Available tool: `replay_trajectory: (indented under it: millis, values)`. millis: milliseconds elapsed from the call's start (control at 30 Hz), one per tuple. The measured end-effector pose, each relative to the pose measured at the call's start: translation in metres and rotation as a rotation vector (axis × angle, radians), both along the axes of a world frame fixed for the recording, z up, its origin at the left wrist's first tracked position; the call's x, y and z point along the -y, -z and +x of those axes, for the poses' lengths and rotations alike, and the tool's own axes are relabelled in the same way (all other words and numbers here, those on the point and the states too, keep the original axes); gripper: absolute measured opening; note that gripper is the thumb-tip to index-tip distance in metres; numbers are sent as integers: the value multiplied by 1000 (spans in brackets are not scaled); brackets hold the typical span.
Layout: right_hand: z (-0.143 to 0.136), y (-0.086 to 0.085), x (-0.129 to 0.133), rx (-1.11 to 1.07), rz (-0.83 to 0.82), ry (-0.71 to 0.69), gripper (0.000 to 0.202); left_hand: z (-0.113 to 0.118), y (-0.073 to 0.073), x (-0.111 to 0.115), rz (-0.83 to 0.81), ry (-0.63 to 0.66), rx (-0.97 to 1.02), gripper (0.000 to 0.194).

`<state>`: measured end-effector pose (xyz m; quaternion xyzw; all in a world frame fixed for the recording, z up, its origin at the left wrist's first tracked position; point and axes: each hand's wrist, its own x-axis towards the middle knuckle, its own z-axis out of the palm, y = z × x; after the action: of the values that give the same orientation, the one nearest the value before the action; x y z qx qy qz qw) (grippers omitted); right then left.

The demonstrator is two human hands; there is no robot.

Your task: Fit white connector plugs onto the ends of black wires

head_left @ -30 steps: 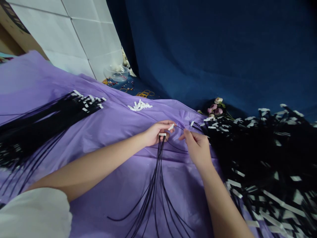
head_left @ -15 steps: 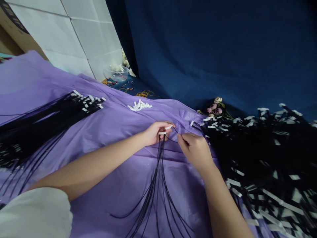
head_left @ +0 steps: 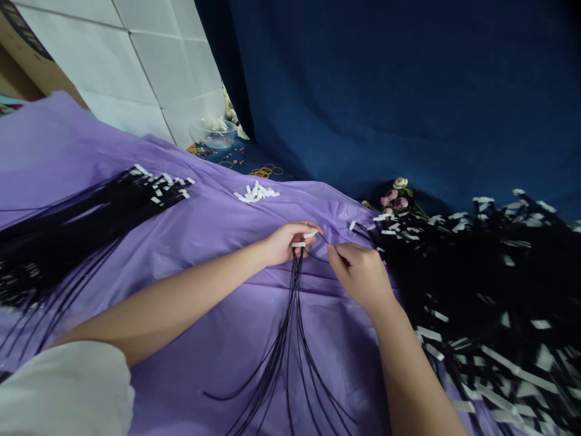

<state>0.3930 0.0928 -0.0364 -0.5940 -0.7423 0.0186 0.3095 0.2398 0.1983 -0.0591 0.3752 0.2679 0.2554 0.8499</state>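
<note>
My left hand (head_left: 288,242) is closed on a small white connector (head_left: 310,234), pinched between thumb and fingertips. Beneath it in the same hand hangs a bundle of thin black wires (head_left: 290,315), topped by a second white connector (head_left: 298,244); the loose ends spread down over the purple cloth (head_left: 204,345). To the right, my right hand (head_left: 356,266) is closed, its thumb and forefinger gripping one thin black wire (head_left: 323,238) that runs to the upper connector. Whether the wire's tip sits inside that connector is too small to tell.
A heap of small white connectors (head_left: 256,192) lies beyond my hands. Black wires with white ends are piled at left (head_left: 82,224) and right (head_left: 476,272). Farther back are a clear plastic bowl (head_left: 218,136), yellow rubber bands (head_left: 264,172), flowers (head_left: 394,200) and a blue curtain (head_left: 385,91).
My right hand has shifted very slightly right with the wire. My left hand stays almost where it was, still holding the connectors.
</note>
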Motion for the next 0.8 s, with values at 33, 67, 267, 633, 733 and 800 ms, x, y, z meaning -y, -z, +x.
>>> replay_trajectory:
  millis: [33, 67, 267, 633, 733, 800]
  values:
    - [0, 0, 0, 6, -4, 4, 37, 0, 0, 0, 6, 1, -1, 18]
    - [0, 0, 0, 12, -10, 4, 37, 0, 0, 0, 11, 1, -2, 18]
    - [1, 1, 0, 28, -67, -48, 36, 0, 3, -2, 16, 6, -15, 19]
    - [2, -1, 0, 66, -136, -76, 33, 3, 8, -2, 38, -2, -51, 15]
    - [2, -1, 0, 71, -141, -77, 33, 3, 8, -2, 44, -4, -59, 16]
    - [2, -1, 0, 71, -141, -77, 33, 3, 8, -2, 52, -1, -60, 16]
